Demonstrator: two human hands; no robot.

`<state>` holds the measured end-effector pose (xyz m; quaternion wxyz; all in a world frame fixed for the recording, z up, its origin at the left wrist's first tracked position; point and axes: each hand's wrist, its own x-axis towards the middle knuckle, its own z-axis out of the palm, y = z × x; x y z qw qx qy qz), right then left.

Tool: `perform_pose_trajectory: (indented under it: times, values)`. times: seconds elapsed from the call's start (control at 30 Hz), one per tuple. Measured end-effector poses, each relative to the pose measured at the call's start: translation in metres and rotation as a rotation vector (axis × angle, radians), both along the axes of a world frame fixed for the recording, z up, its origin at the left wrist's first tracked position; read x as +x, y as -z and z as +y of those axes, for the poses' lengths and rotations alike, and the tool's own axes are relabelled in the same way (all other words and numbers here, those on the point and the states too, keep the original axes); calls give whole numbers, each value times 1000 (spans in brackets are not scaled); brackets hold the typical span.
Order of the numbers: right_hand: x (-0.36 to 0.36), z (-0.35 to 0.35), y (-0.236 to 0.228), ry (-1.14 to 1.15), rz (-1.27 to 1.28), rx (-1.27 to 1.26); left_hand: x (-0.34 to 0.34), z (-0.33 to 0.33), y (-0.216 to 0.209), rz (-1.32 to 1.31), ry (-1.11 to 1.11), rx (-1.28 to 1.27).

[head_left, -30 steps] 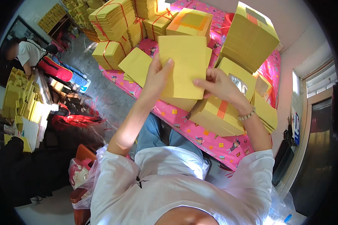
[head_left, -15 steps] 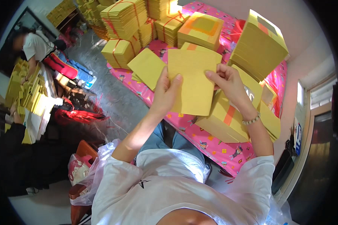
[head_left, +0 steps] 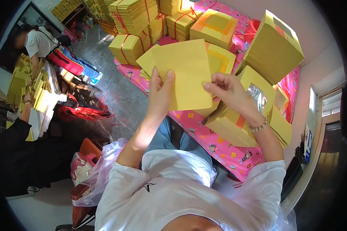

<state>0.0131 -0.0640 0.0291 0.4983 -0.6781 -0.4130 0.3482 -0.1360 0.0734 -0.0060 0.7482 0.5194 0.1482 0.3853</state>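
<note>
While our left hand (head_left: 160,91), nearly closed, clamps the yellow paper (head_left: 187,75) at its eight o'clock and our right hand (head_left: 232,91) pinches its four o'clock edge, seemingly bracing it flat, we've got it at twelve, above the pink cloth (head_left: 235,157).

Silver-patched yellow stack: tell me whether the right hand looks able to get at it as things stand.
Probably yes: the right hand is close to the silver-patched yellow stack with nothing visible between, though it seems busy at the yellow paper's edge.
</note>
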Motion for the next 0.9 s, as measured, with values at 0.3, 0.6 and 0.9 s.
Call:
perform_pose_trajectory:
  times: [0.3, 0.6, 0.9]
  values:
    - [0, -4, -1, -17, -275, 63, -20, 57, 14, 71, 2, -184]
    - [-10, -21, 8, -183, -1099, -126, 5, 144, 89, 167, -169, -388]
    - [-15, -14, 10, -200, -1208, -158, 35, 159, 157, 377, -360, -17]
